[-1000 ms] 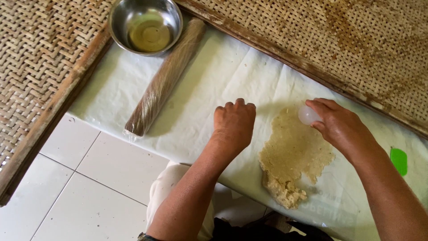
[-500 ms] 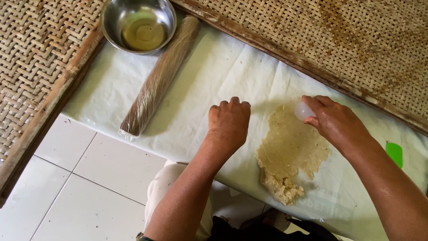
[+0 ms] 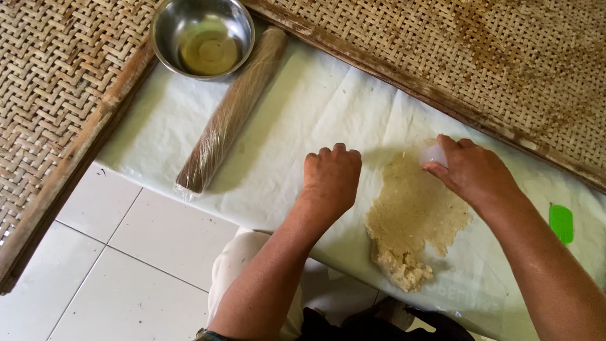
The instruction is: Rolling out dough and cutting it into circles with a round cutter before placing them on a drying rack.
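Right hand (image 3: 475,173) gripping white cup (image 3: 434,155), still on dough (image 3: 413,215) | left hand (image 3: 331,177) stays flat, open

Tan dough (image 3: 413,215), green scraper (image 3: 560,223)
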